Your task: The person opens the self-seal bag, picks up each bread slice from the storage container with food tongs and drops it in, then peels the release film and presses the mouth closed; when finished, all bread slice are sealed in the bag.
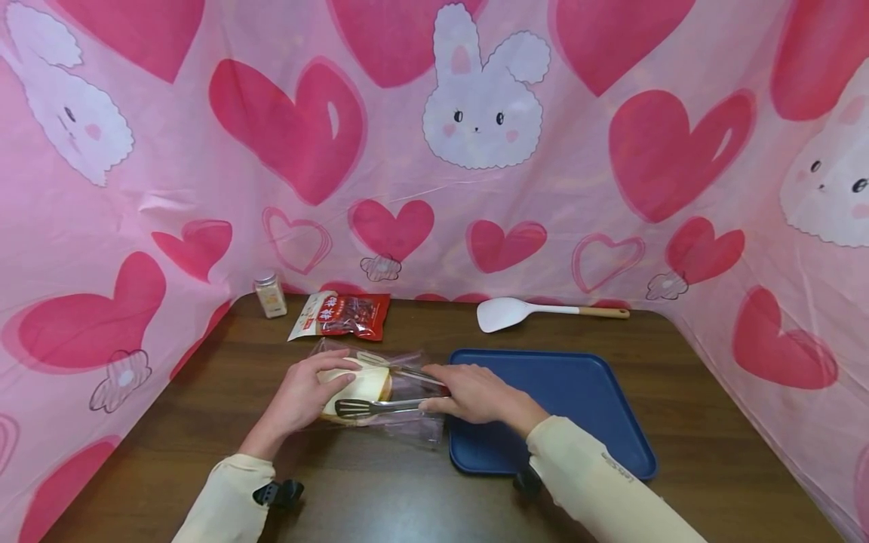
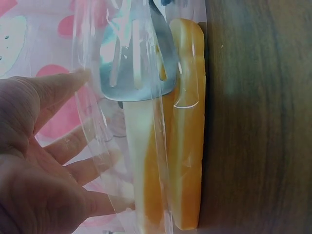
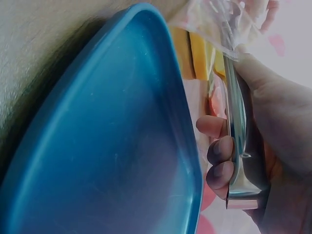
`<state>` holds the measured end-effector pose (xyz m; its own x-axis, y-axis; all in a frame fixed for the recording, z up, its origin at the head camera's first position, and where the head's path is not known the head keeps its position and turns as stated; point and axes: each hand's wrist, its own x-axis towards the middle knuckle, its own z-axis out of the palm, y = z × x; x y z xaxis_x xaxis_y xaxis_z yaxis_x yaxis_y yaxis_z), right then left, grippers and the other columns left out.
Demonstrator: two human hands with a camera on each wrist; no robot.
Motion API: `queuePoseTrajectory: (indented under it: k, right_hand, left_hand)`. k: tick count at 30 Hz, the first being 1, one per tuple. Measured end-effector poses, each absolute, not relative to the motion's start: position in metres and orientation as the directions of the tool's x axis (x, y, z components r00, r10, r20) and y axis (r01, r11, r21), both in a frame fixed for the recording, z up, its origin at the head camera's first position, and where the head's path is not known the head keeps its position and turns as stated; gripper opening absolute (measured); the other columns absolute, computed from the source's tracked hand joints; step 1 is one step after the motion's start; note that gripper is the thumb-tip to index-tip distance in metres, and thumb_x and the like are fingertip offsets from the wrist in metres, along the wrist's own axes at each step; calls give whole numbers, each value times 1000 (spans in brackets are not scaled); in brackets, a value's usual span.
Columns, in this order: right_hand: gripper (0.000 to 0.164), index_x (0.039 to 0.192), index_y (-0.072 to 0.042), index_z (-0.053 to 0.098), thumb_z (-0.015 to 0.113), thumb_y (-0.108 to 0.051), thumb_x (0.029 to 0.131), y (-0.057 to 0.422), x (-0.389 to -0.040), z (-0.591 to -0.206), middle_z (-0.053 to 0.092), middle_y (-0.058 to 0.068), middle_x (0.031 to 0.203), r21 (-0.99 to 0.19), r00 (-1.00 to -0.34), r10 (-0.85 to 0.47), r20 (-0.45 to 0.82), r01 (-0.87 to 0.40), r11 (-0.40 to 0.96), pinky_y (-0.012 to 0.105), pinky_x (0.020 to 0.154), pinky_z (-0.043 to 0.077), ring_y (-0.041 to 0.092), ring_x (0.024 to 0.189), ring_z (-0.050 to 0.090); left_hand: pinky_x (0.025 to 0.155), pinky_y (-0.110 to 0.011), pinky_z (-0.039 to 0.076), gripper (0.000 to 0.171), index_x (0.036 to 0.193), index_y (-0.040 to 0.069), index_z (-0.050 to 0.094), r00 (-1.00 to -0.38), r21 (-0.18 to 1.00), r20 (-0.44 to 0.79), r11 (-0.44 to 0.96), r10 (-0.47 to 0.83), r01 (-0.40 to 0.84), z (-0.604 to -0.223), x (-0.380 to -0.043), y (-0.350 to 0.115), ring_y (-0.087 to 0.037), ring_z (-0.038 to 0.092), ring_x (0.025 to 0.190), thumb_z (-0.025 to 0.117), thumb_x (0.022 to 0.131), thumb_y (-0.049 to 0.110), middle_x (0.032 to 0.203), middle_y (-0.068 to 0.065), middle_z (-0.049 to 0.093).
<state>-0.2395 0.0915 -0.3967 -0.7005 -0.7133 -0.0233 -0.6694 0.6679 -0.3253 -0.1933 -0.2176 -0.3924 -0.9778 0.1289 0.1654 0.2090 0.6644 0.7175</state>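
Note:
Slices of bread (image 1: 370, 383) lie in a clear plastic bag (image 1: 414, 431) on the table. In the left wrist view, at least two bread slices (image 2: 187, 146) with golden crusts show through the film. My right hand (image 1: 475, 392) grips metal tongs (image 3: 236, 117) by the handles. The tongs' slotted heads stand apart; one slotted head (image 2: 139, 63) is seen through the film, against the bread. My left hand (image 1: 315, 391) rests on the bag's left part, its fingers extended and touching the film.
A blue tray (image 1: 563, 400) lies on the right, beside the bag's mouth. Behind are a red-and-white food packet (image 1: 349, 315), a small jar (image 1: 270, 294) with a silver lid, and a white spatula (image 1: 502, 314) with a wooden handle end. Patterned pink cloth (image 1: 475, 204) surrounds the table.

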Motion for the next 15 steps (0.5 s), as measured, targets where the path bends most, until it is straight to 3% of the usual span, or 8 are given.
queuePoseTrajectory:
  k: [6, 12, 15]
  right_hand:
    - [74, 154, -11, 52, 65, -58, 99, 91, -238, -400, 72, 6, 130, -369, -718, -694, -54, -632, 682, 45, 97, 60, 20, 110, 69]
    - [80, 156, -9, 49, 67, -60, 97, 90, -236, -401, 68, -2, 102, -391, -728, -681, -76, -607, 692, 35, 82, 57, 12, 91, 61]
    - [82, 157, -8, 48, 69, -59, 96, 92, -234, -399, 65, -3, 96, -402, -732, -676, -85, -596, 695, 35, 81, 55, 13, 90, 59]
  left_hand:
    - [114, -73, 38, 22, 120, 15, 80, -974, 716, 181, 661, 133, 223, -394, -194, -218, -47, 54, 141, 73, 99, 15, 147, -18, 65]
    - [113, -73, 39, 22, 121, 15, 80, -978, 723, 167, 659, 123, 207, -395, -194, -218, -46, 53, 141, 73, 100, 16, 147, -17, 64]
    - [114, -73, 38, 23, 122, 15, 80, -981, 724, 158, 662, 115, 194, -394, -194, -218, -46, 52, 142, 73, 100, 17, 149, -17, 63]
